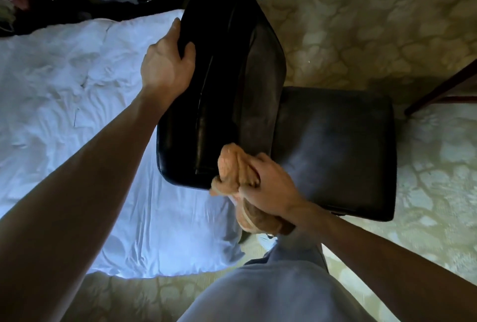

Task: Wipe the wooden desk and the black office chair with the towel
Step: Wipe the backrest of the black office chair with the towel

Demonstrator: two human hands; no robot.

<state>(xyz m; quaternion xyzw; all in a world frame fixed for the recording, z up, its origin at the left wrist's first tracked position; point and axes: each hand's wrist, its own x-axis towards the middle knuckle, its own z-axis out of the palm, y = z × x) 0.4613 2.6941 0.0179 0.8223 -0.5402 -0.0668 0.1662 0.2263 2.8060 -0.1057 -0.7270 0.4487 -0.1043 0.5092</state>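
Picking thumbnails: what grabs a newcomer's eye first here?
The black office chair fills the centre, its backrest gripped at the edge by the left hand. Lower down, the right hand holds a bunched tan towel at the backrest's near corner. A rumpled white bed spreads across the left.

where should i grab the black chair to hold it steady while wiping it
Take the backrest by its padded edge that faces the bed, coming in from the bed side, as the left hand does now. That edge looks slim enough for fingers to wrap and stands clear of the seat. It leaves the right hand free to work the towel.
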